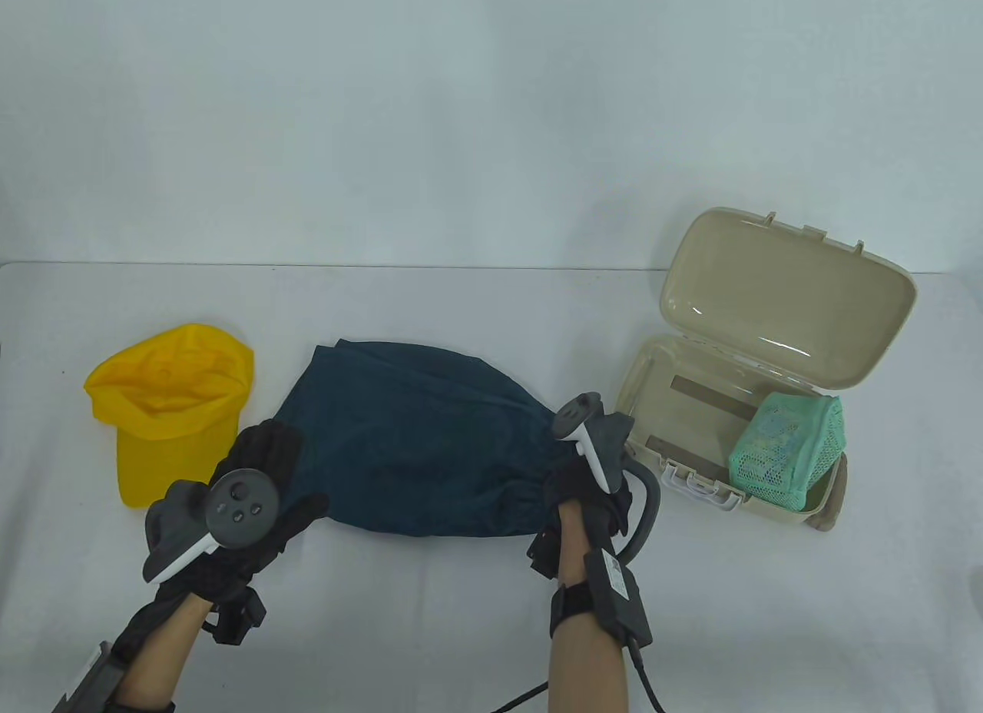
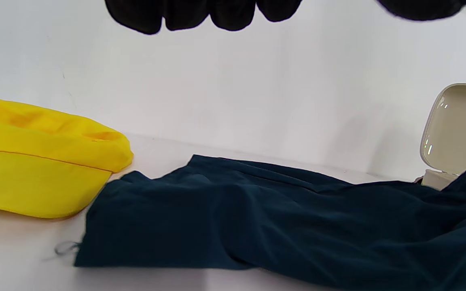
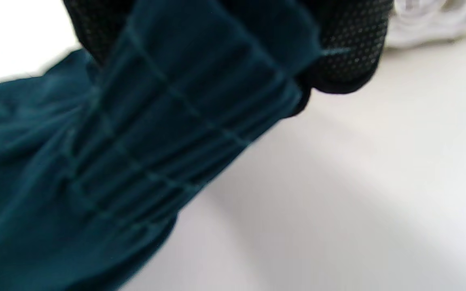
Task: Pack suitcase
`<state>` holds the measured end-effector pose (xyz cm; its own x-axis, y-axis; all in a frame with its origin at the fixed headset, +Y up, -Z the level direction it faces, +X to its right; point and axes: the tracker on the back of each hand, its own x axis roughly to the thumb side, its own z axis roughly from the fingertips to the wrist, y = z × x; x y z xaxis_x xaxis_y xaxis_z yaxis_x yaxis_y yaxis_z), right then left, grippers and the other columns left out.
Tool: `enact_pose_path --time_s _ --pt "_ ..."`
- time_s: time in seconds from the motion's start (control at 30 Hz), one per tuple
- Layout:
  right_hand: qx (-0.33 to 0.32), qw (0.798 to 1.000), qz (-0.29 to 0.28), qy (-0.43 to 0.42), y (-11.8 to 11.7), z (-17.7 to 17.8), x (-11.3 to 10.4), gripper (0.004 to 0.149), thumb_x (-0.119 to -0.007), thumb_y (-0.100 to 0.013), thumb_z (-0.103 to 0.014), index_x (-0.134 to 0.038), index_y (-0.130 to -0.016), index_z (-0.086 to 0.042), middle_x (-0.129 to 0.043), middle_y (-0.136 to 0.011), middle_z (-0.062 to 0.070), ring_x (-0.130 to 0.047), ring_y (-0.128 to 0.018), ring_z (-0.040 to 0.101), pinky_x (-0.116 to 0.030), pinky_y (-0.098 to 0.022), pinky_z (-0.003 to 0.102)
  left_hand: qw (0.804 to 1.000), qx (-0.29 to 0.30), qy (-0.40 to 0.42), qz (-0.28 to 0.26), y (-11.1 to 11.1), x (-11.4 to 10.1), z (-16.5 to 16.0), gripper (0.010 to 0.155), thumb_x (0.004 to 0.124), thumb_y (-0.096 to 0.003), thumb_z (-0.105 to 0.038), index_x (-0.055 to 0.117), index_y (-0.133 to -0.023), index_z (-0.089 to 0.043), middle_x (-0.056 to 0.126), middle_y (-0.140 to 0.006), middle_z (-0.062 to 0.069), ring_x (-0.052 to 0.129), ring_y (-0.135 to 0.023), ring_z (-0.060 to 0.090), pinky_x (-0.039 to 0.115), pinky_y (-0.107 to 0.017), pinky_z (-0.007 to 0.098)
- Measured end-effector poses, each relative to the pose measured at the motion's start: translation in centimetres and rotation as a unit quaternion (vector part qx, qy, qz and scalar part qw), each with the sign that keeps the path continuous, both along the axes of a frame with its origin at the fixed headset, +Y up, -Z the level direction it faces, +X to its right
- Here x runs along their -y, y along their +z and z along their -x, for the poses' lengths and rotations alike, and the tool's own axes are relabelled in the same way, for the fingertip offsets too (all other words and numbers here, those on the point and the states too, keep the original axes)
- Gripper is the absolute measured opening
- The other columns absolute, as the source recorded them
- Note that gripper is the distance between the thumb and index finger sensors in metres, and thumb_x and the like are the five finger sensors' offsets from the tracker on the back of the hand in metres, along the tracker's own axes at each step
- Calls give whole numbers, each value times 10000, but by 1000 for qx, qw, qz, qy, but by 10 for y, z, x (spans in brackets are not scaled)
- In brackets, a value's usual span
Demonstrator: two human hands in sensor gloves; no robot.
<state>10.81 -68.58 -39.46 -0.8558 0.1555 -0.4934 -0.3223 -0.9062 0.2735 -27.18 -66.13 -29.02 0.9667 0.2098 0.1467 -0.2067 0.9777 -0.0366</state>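
A dark teal garment [image 1: 415,444] [image 2: 265,218] lies spread at the table's middle. My right hand [image 1: 587,482] grips its gathered elastic waistband [image 3: 184,121] at the right end, fingers [image 3: 350,48] curled round the bunched cloth. My left hand [image 1: 253,498] hovers over the garment's left edge with fingers extended and holds nothing; its fingertips [image 2: 200,14] hang above the cloth. A yellow cap [image 1: 173,406] [image 2: 43,161] lies to the left. The beige suitcase [image 1: 660,375] [image 2: 459,129] stands open at the right with a green mesh pouch [image 1: 791,452] inside.
The suitcase lid [image 1: 791,298] stands up and tilts back toward the white wall. A white latch [image 1: 703,486] sits on the case's front edge, close to my right hand. A cable trails from my right wrist toward the table's front edge.
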Motion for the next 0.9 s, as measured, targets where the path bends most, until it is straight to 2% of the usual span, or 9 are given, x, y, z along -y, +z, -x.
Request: enact_pose_path --time_s 0.07,0.2,0.3,0.4,0.5,0.57,0.7,0.9 --pt "-11 999 -27 20 -1 -1 -23 617 -800 -455 -516 -740 -917 -110 -947 -681 30 -1002 -540 166 -871 -464 408 1000 -4 3 0 0 0 2 870 579 -470 -628 276 -1161 -197 315 -1232 150 376 -1142 437 470 -807 567" --pt "-53 990 -40 124 -9 5 -68 572 -788 -467 -516 -795 -882 -123 -965 -649 31 -1008 -519 186 -867 -450 420 1000 -8 5 4 -1 1 4 869 581 -470 -627 284 -1162 -193 323 -1231 151 384 -1141 438 475 -805 568" --pt "-88 965 -23 246 -18 21 -94 566 -783 -473 -506 -799 -898 -132 -971 -661 39 -1014 -526 195 -867 -450 424 1000 -8 3 10 -1 2 4 866 581 -471 -626 286 -1161 -195 327 -1231 151 390 -1140 438 478 -804 568" --pt "-112 945 -23 306 -24 42 -105 562 -785 -476 -498 -801 -905 -135 -971 -668 46 -1013 -531 206 -865 -450 427 1000 -8 1 13 -2 2 3 864 584 -471 -624 290 -1161 -195 329 -1231 154 393 -1139 441 479 -803 569" --pt "-149 930 -16 335 -27 75 -107 563 -784 -477 -501 -802 -907 -137 -970 -672 48 -1012 -534 210 -864 -450 428 1000 -8 1 16 -2 2 3 864 586 -472 -623 293 -1162 -192 332 -1230 155 396 -1138 441 482 -801 571" --pt "-168 928 -17 333 -28 94 -104 574 -778 -481 -506 -803 -909 -125 -975 -659 44 -1016 -521 203 -869 -441 422 1000 -8 0 18 -2 2 3 864 585 -472 -623 296 -1162 -192 333 -1230 157 398 -1137 443 481 -801 571" --pt "-207 933 -15 295 -26 137 -87 609 -755 -491 -526 -805 -900 -78 -992 -607 26 -1029 -468 172 -885 -405 396 1000 -9 -5 25 -2 3 2 862 587 -473 -621 299 -1162 -190 336 -1229 159 400 -1136 445 484 -799 572" --pt "-230 947 -12 225 -22 170 -59 610 -740 -494 -540 -819 -872 -68 -1003 -564 -2 -1037 -422 135 -897 -382 363 999 -1 -11 44 -4 10 -3 861 586 -474 -622 298 -1162 -190 338 -1229 160 402 -1135 445 485 -798 572"
